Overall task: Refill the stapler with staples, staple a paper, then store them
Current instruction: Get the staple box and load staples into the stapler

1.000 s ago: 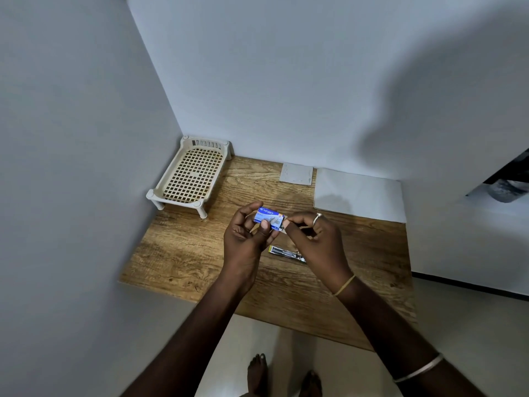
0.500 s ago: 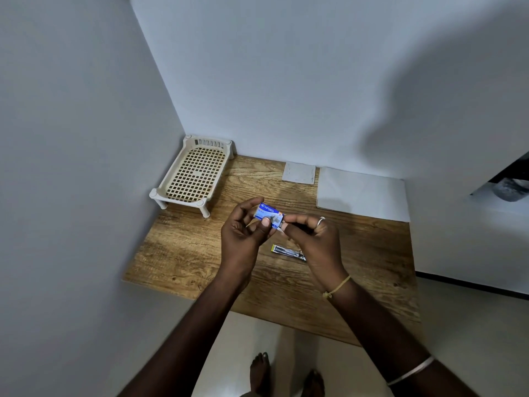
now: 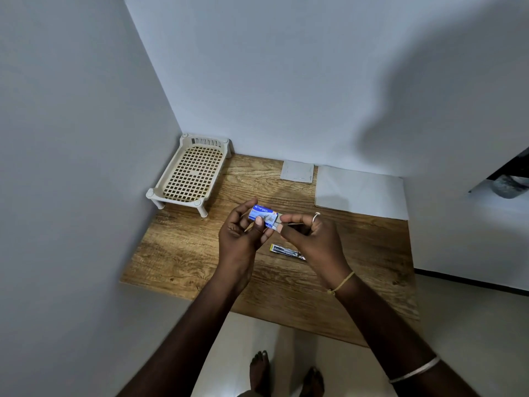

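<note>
Pinched in L hand [image 3: 243,233], thumb on top, fingers behind: small blue staple box [image 3: 263,215], held above the table [image 3: 183,253] near its middle. R hand [image 3: 310,236] meets the box's right end, thumb and forefinger closed on a thin strip at the box's open end; can't tell if it's staples or the flap. Ring on R hand, thread at the wrist. Stapler [image 3: 287,251] lies flat on the table just below the hands, partly under R hand. Paper [image 3: 362,191] far right by the wall, small card [image 3: 297,171] left of it, cream rack [image 3: 193,173] in far left corner.
</note>
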`<state>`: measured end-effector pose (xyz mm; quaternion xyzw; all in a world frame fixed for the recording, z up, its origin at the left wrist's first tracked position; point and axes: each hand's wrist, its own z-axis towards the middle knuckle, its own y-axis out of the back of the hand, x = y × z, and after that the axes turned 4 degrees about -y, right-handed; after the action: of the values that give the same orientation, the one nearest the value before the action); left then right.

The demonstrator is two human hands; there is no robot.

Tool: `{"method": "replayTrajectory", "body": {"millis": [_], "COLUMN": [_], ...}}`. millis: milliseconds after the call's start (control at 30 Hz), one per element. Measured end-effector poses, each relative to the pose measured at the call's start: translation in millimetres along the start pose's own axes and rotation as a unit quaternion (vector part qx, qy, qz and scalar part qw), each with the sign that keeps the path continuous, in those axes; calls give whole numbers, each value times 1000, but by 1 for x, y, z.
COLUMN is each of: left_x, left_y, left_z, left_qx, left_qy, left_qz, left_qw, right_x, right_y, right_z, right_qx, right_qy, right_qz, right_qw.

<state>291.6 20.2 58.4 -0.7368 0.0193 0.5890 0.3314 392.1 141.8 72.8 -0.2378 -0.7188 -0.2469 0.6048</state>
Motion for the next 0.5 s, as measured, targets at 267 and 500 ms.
{"method": "replayTrajectory", "body": {"millis": [267, 500], "left_x": [-4, -3], "left_y": [-1, -2], "left_z": [-2, -3], "left_qx": [12, 15], "left_qy": [-12, -16], "left_qz": [21, 28], "left_qw": [1000, 999], "right_x": [9, 17], "right_y": [12, 17], "right_z": [4, 3], "right_qx": [6, 4], "right_qy": [55, 150], "right_qz": [-119, -246], "right_qw": [991, 957]}}
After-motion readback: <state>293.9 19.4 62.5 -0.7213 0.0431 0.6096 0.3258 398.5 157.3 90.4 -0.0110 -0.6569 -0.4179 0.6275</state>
